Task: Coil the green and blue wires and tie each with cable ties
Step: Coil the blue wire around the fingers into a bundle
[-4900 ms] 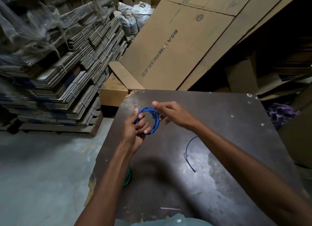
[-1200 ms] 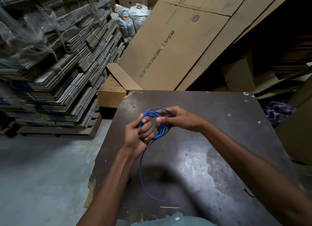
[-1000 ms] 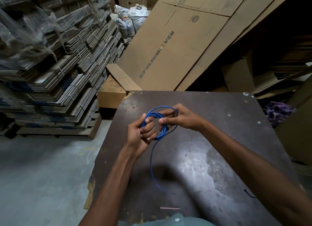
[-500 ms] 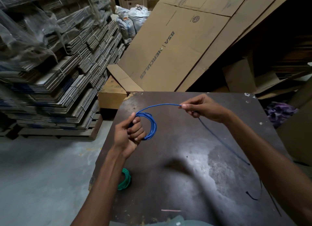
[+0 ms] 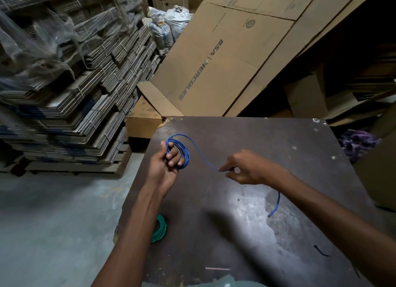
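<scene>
Scuffed dark table [image 5: 278,149]: L hand [image 5: 165,168] grips blue wire [image 5: 184,151] coil.

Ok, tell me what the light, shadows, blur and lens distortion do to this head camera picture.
Head view: light glares off the worn grey patch of the dark brown board tabletop; a soft arm shadow falls beside the coiled green wire. The right hand pinching the thin blue wire is slightly motion-blurred, the left hand sharper. Wide-angle distortion bends the stacked flat cartons; the upper right corner is nearly black.

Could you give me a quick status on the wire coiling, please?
Left hand grips blue coil. Right hand pinches its loose tail. Green coil on table. Nothing obstructing.
</scene>
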`<state>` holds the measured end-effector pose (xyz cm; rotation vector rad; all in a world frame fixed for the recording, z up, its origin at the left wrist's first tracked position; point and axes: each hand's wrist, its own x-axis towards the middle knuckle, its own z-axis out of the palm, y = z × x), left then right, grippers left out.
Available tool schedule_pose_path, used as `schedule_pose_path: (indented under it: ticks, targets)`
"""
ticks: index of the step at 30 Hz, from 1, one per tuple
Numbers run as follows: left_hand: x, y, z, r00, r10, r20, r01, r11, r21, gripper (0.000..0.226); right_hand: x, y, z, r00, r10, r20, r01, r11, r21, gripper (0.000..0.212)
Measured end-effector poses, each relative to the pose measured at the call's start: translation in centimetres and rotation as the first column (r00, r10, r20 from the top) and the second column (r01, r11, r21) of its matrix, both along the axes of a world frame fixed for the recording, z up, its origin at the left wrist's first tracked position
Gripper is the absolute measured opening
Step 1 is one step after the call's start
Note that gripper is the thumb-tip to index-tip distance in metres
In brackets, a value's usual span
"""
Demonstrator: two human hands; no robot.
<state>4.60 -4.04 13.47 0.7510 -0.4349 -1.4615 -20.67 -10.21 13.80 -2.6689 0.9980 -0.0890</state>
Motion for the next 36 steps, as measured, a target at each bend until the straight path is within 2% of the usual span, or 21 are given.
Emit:
schedule_pose_path:
  ticks: [3, 10, 14, 16, 20, 23, 27, 32, 34, 36]
  targets:
    - [-0.9, 0.1, -0.2, 0.994, 0.03, 0.106, -0.032, 0.999, 0.015, 0.031, 2.2, 1.9, 2.0, 0.991, 0.133, 0.004, -0.133, 0.991, -0.019, 0.032]
    - [-3.4, 0.5, -0.5, 0.986, 0.041, 0.16, -0.04, 0.999, -0.014, 0.03, 5.0, 3.5, 3.9, 0.942, 0.299, 0.155, -0.286, 0.953, -0.1, 0.017]
    - [-5.2, 1.5, -1.0, 0.928, 0.033, 0.372, -0.032, 0.999, -0.009, 0.031, 5.1, 3.4, 4.6, 0.915, 0.303, 0.267, -0.247, 0.943, -0.224, 0.015]
    - [-5.7, 2.1, -0.9, 0.905, -0.005, 0.425, 0.009, 1.0, -0.007, 0.033, 5.1, 3.0, 5.0, 0.903, 0.299, 0.309, -0.221, 0.939, -0.263, 0.015]
    - [-6.6, 2.8, -0.5, 0.875, -0.032, 0.483, 0.053, 0.998, -0.029, 0.038, 4.8, 2.4, 5.7, 0.883, 0.291, 0.369, -0.191, 0.94, -0.284, 0.013]
    - [-7.3, 3.2, -0.6, 0.893, -0.053, 0.447, 0.086, 0.995, -0.054, 0.042, 4.4, 1.3, 6.9, 0.874, 0.294, 0.386, -0.188, 0.938, -0.29, 0.013]
    - [-7.7, 4.4, -1.0, 0.913, -0.142, 0.382, 0.148, 0.989, 0.015, 0.045, 3.3, -1.0, 8.5, 0.879, 0.293, 0.376, -0.22, 0.949, -0.225, 0.02]
    - [-7.8, 4.6, -1.0, 0.939, -0.123, 0.322, 0.133, 0.991, -0.009, 0.039, 1.6, -2.6, 6.8, 0.883, 0.12, 0.454, -0.129, 0.992, -0.012, 0.024]
    - [-7.7, 4.6, -0.8, 0.958, -0.122, 0.26, 0.128, 0.992, -0.004, 0.036, 1.6, -2.2, 5.4, 0.914, 0.036, 0.404, -0.097, 0.987, 0.132, 0.028]
    - [-7.4, 4.5, -0.7, 0.974, -0.135, 0.184, 0.134, 0.991, 0.019, 0.035, 1.5, -1.4, 3.6, 0.932, -0.065, 0.358, -0.088, 0.915, 0.394, 0.043]
